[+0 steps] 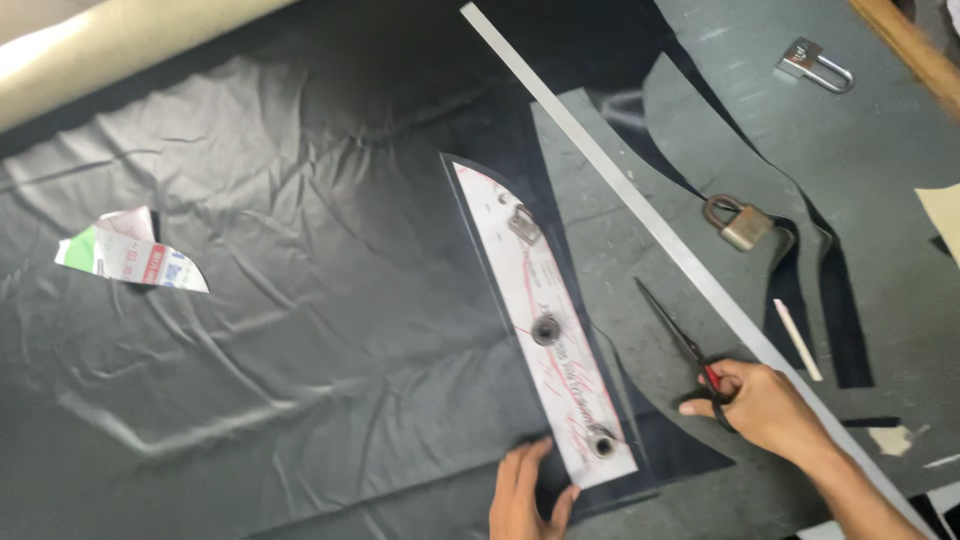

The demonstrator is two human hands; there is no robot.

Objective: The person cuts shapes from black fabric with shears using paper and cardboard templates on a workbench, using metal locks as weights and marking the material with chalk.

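A long white cardboard pattern piece lies on black fabric, held down by two small round weights and a small padlock. My left hand presses flat on the fabric right beside the pattern's near end, fingers spread. My right hand grips the handles of black scissors, whose closed blades point up and left, resting on the table to the right of the pattern.
A long metal ruler runs diagonally across the table. A brass padlock and a silver padlock lie at the right. A white chalk stick sits near the ruler. A torn paper scrap lies at the left, a fabric roll at the top.
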